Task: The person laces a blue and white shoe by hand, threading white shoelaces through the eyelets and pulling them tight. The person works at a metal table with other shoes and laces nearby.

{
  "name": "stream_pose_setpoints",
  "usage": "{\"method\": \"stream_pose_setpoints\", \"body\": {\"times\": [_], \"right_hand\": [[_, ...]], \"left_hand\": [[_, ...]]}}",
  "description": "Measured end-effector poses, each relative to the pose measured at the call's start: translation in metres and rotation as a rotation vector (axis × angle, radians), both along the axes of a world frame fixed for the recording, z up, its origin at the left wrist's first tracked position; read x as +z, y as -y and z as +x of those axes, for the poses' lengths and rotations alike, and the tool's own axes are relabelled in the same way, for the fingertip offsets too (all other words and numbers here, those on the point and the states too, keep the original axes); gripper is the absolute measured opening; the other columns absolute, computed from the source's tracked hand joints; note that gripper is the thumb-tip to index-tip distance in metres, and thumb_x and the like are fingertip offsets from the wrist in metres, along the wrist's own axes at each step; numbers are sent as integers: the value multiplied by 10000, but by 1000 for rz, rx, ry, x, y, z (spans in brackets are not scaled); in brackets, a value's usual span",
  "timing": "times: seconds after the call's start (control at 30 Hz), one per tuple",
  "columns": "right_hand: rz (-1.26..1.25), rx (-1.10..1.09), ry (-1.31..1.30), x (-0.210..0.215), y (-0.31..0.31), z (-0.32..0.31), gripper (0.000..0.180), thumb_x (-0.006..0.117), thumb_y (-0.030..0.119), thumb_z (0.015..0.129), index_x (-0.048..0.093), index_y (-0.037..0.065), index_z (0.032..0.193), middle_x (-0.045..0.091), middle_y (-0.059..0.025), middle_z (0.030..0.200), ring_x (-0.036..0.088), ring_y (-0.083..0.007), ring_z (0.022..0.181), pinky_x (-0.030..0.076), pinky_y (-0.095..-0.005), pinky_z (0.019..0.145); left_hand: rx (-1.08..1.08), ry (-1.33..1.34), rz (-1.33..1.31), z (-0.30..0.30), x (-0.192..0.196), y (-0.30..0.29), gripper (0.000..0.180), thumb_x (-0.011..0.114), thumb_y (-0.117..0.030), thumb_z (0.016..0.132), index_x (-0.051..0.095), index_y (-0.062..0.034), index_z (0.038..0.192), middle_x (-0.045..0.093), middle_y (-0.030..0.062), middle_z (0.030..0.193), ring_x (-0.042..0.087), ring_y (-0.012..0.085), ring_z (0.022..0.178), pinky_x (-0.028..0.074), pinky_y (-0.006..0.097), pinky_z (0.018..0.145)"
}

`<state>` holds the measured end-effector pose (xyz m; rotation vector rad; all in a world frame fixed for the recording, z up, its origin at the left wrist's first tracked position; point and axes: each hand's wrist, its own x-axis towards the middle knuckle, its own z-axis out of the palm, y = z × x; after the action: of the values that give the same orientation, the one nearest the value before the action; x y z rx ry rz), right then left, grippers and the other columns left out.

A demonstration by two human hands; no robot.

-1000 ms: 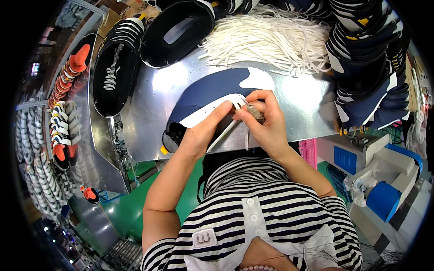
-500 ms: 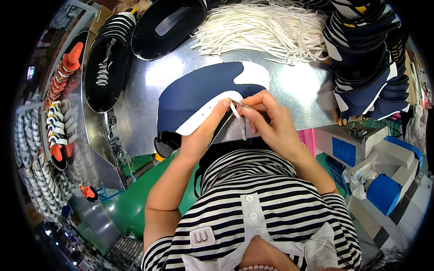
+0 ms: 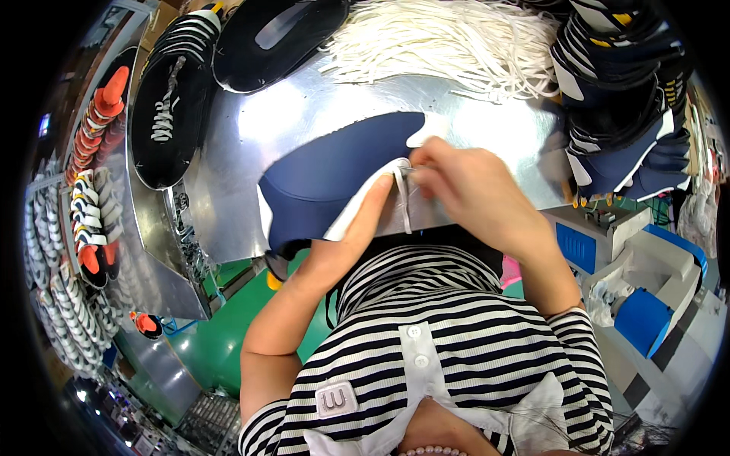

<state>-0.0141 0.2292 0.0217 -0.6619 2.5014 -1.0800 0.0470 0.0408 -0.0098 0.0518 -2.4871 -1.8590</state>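
Both hands are being kept on a navy shoe upper (image 3: pixel 334 163) lying on the metal table (image 3: pixel 251 152): the left hand (image 3: pixel 353 232) is pressed flat against its white lining, the right hand (image 3: pixel 464 186) is pinching a white lace (image 3: pixel 401 199). More laces (image 3: pixel 449 38) are piled behind.

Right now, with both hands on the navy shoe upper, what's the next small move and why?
Probably draw the white lace further through with the right hand while the left hand keeps the navy shoe upper flat on the metal table: the right fingertips pinch the lace at the upper's white edge, and slack hangs below.
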Motion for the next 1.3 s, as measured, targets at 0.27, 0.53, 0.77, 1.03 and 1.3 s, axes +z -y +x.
{"method": "stream_pose_setpoints", "body": {"times": [0.27, 0.53, 0.77, 1.03, 1.3], "right_hand": [[-577, -382, 374, -37, -14, -18, 407, 806, 107, 799, 615, 80, 1157, 643, 30, 960, 474, -4, 675, 359, -171, 573], [-785, -561, 432, -56, -17, -23, 222, 729, 141, 887, 647, 36, 1065, 659, 9, 897, 580, -64, 812, 473, -217, 733], [-530, -321, 538, -65, -3, 17, 167, 729, 214, 897, 694, 51, 884, 570, 71, 710, 473, -10, 604, 341, -183, 521], [-1015, -219, 921, -46, -13, 23, 142, 607, 190, 969, 618, 57, 1016, 454, 85, 624, 302, 5, 502, 201, -176, 451], [-1089, -234, 890, -40, -10, 35, 104, 612, 165, 978, 594, 70, 1016, 448, 53, 604, 382, -20, 504, 286, -175, 472]], "left_hand": [[72, 274, 263, -36, -4, 24, 244, 654, -205, 969, 662, 38, 985, 705, 67, 854, 682, 147, 751, 545, 263, 687], [-350, 171, -569, -17, 26, 38, 345, 787, -128, 803, 663, 12, 1094, 718, 182, 989, 718, 297, 858, 537, 320, 732], [-208, -341, -626, -5, 13, 7, 162, 703, -45, 832, 648, -20, 982, 640, 124, 746, 623, 294, 638, 478, 376, 581], [-147, -430, -604, 1, 20, -7, 167, 715, -27, 817, 639, -17, 966, 638, 126, 751, 615, 294, 621, 470, 384, 568], [-102, -432, -601, 5, 35, -8, 167, 715, -40, 851, 649, 4, 998, 677, 157, 813, 662, 314, 665, 504, 363, 596]]}}
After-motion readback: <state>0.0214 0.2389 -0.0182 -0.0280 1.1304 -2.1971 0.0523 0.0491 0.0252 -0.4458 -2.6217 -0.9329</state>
